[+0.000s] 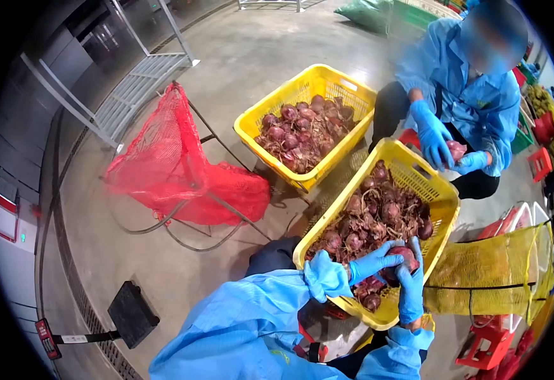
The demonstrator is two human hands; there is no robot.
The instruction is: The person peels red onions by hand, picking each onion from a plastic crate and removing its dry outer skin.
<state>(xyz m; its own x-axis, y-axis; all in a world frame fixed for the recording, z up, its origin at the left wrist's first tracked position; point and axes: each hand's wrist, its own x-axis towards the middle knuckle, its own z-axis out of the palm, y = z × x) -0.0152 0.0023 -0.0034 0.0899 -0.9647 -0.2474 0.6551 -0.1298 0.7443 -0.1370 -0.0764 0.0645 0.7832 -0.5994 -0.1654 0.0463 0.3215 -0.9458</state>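
Both of my hands wear blue gloves and are above the near end of a yellow crate [443,214]. A red onion [404,257] is held between them. My left hand [373,262] has its fingers on the onion's left side, and my right hand [411,285] wraps it from below and the right. Several red onions [388,212] with loose dry skins fill the crate beneath. Across from me, a person in a blue gown [457,88] holds another red onion [456,151] in gloved hands.
A second yellow crate [251,126] of onions stands farther off. Left of it, a red mesh bag [194,177] hangs on a metal frame. A scale [132,315] is at lower left, a metal rack [141,82] at upper left. A yellow mesh bag [492,272] lies right.
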